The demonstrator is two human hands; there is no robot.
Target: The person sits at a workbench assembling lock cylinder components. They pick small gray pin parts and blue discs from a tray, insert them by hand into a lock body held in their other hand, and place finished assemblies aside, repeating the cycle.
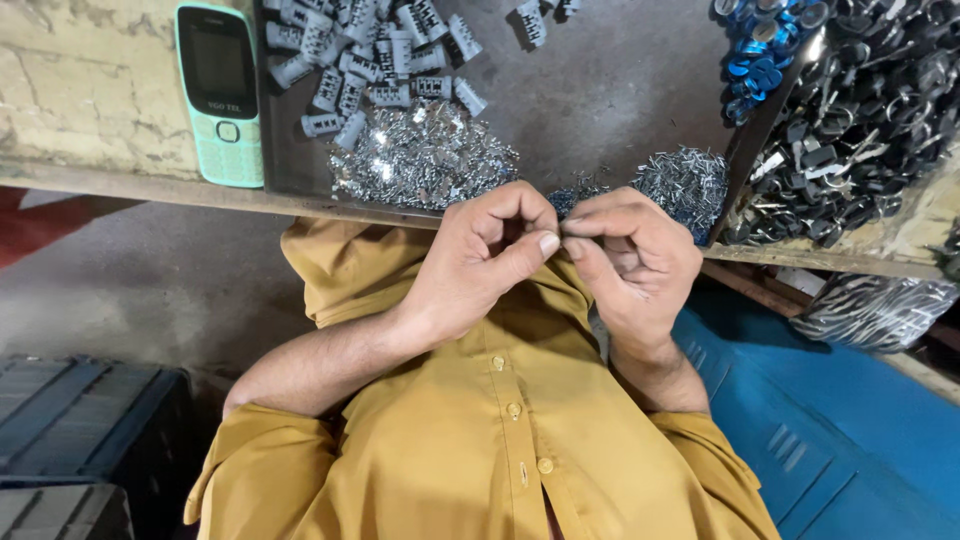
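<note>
Clips, small and silvery, are what your hands work over, though the piece between your fingertips is too small and too hidden to make out. Your left hand [490,255] and right hand [630,255] are pressed together at the thumbs, fingers curled in, pinching at one shared spot just over the bench edge [200,190]. You hold them close to your chest, above your mustard shirt [480,440], likely so fine work sits near your eyes and both forearms stay braced.

Just beyond your left knuckles lies a shiny clip heap [420,155], touching distance from the fingers, so you can pick without reaching. Just past your right hand sits a darker, bluish-grey pin pile [685,180], equally near. Farther back on the dark tray [620,90] lie grey ribbed sleeves [370,60], scattered loosely, well clear of the hands.

To the far left a mint-green phone [220,90] rests on the pale ledge, out of the parts. On the right, a slanted divider keeps black key rings [860,120] and blue rings [760,40] apart from the tray. Below that, a bag of metal parts [875,310] lies above a blue box [830,430].
</note>
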